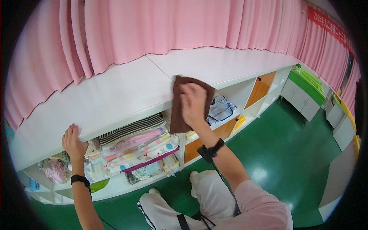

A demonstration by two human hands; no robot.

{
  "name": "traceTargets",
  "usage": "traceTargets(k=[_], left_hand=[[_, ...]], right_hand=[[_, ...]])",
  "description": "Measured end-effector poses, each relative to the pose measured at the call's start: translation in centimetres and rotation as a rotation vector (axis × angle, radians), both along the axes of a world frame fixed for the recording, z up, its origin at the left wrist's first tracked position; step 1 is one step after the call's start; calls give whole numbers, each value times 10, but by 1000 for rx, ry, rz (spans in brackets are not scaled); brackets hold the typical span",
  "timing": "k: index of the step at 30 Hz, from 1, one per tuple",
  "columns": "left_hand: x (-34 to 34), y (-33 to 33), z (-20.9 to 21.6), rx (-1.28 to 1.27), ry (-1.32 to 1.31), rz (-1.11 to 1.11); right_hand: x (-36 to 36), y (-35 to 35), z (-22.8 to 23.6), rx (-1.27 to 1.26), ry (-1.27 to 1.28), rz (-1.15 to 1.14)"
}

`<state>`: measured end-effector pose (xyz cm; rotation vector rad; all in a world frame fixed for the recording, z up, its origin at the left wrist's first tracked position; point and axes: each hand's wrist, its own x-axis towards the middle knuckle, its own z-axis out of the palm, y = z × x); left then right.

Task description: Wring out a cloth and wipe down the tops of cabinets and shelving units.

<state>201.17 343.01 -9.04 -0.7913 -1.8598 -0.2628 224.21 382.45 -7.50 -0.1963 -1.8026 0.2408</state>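
Observation:
My right hand holds a brown cloth at the front edge of a long white countertop. The cloth is spread out and hangs partly past that edge; its outline and my fingers are slightly blurred. Over to the left, my left hand rests on the same edge with its fingers lying flat on the top. Beneath the counter, open shelves hold folded fabrics, among them a black-and-white striped cloth. A clear bag with blue trim sits in the compartment just right of the brown cloth.
Pink curtains hang down to the back of the counter. Wooden cabinet doors break up the shelving on the right. A green-topped white cabinet stands at the far right on the green floor. My legs are close to the shelves.

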Motion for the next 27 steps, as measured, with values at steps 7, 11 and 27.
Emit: traceTargets(k=[7,11,27], left_hand=[[4,9,3,11,-15,-25],[9,3,9,19,37,-30],[-16,-74,27,-253,-205,-280]], right_hand=[[-47,-52,-6,319,-163,49],[-89,-139,-9,429,-234,282],[-66,-83,-3,622,-350,106]])
